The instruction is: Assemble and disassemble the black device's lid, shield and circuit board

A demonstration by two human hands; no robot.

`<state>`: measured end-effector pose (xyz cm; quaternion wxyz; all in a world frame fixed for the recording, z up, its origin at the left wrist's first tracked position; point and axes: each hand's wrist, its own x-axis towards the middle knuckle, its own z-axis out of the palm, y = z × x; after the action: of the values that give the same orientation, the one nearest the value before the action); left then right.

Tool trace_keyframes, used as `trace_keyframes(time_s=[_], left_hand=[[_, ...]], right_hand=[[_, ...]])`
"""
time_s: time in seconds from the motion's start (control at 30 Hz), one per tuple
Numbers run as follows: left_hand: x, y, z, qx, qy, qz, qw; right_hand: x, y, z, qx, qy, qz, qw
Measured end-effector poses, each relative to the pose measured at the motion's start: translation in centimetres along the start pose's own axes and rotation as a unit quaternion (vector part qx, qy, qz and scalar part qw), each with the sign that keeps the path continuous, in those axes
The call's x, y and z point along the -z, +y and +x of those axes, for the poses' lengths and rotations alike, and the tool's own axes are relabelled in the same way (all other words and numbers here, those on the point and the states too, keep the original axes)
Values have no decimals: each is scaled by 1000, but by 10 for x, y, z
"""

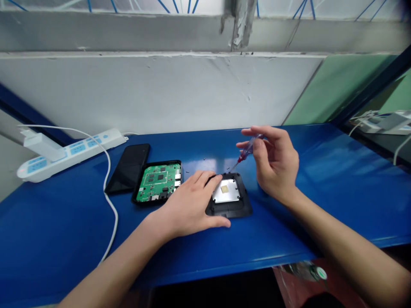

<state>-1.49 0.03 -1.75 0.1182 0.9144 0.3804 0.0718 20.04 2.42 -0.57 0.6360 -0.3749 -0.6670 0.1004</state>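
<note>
My left hand (192,203) spans the left side of a black plastic cover (245,207), fingers near its top edge and thumb by its bottom edge, holding it against the table. A silver metal plate (229,194) with a small yellowish pad (224,188) at its middle is set in the cover. Pinched in my right hand (276,164) is a small screwdriver (245,153) with a clear purplish handle. Its thin shaft slants down to the cover's top edge; the exact tip contact is hard to see. To the left lies an open black case with a green circuit board (157,182).
A few tiny screws (204,159) lie behind the cover. A black phone (128,169) touches the open case. A white power strip (77,149) with a plugged-in charger (43,145) sits at the left, its white cable (111,201) crossing the blue table (337,179). Behind is a wall.
</note>
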Motion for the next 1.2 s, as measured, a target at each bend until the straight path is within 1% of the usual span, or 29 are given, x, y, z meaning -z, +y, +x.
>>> trace_keyframes(time_s=[0.07,0.2,0.4,0.53,0.73,0.97,1.1,1.2], left_hand=[[2,1,0,-4,-1,-14,1000],[4,1,-1,9,-5,-33,999],[1,-3,-1,-21,3,-12,1000],[-2,-5,0,-23,-6,-1,1000],[-4,-5,1,-18,-7,11,1000],[-1,-3,1,-10,1,-8,1000],[2,-3,1,-8,19,-19,1000],[4,-1,-1,-8,13,-7,1000]], right_hand=[[-1,1,0,-7,-6,-5,1000],[-2,2,-3,-24,-31,-6,999],[-4,2,-7,-18,-68,-1,998],[-4,2,-8,-17,-66,8,998],[-4,3,-7,-9,-44,33,998],[1,-3,-3,9,-10,18,1000],[4,-4,-4,28,-21,4,999],[3,-3,-6,49,-48,-9,998]])
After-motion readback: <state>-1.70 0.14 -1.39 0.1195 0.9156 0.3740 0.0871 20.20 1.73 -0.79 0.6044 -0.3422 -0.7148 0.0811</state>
